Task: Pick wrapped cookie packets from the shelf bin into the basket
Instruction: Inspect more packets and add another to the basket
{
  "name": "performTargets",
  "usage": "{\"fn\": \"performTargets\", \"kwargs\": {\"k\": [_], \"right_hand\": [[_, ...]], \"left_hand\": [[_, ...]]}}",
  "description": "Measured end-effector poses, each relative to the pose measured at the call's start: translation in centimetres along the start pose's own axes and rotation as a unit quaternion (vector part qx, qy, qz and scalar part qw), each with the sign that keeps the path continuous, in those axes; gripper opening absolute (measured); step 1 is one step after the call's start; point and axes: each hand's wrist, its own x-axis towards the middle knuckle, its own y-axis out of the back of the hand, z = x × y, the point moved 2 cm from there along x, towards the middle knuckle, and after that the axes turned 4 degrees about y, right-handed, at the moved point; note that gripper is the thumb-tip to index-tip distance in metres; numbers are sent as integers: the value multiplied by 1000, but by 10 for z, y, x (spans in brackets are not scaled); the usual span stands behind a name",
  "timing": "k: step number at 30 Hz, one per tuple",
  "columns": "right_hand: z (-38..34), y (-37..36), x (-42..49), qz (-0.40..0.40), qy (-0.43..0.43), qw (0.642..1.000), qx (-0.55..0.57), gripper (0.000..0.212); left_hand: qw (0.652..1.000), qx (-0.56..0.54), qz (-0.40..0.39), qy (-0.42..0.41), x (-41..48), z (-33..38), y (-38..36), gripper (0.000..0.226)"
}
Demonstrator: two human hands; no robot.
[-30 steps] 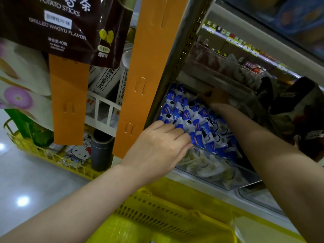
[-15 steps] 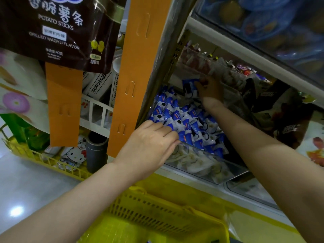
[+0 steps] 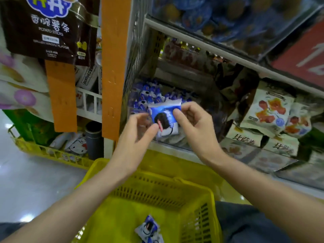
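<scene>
right hand point(image 3: 198, 127) pinches cookie packet point(image 3: 164, 118) at its upper right | left hand point(image 3: 135, 135): thumb on packet's lower left, grip blurred, cannot tell | packet held above basket point(image 3: 157, 190), before shelf bin point(image 3: 168, 143) | other packets point(image 3: 149, 228) lie on basket floor

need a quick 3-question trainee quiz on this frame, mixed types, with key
1. True or false: the yellow basket already has cookie packets in it.
2. The right hand pinches a blue packet. Where is that packet? A) lying in the basket B) held up in front of the shelf bin C) on the floor
3. Fill in: the brown hanging bag reads "POTATO ____".
Key: 1 true; 2 B; 3 STICKS.
</scene>
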Motion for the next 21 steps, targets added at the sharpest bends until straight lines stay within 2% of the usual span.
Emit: {"fn": "performTargets", "kwargs": {"k": [6,8,13,15,17,19,21], "right_hand": [[29,-23,-61,-58,-156,982,84,7],[38,-30,-71,-55,-202,975,72,14],[51,-44,-76,-66,-291,946,126,11],[53,-47,-74,-86,-285,944,139,8],[53,-47,-74,-111,-262,951,119,10],[52,-46,-76,-124,-198,972,32,9],[49,-44,-79,-122,-83,984,-99,4]], "left_hand": [[993,30,-64,89,-20,-29,-9,21],[989,46,-79,119,-24,-39,-9,16],[983,13,-57,175,-29,-61,-3,21],[981,-22,-29,192,-29,-63,-3,6],[982,-23,-6,189,-29,-64,-3,14],[983,-17,12,182,-27,-65,-3,24],[983,-17,11,183,-26,-64,-4,27]]}}
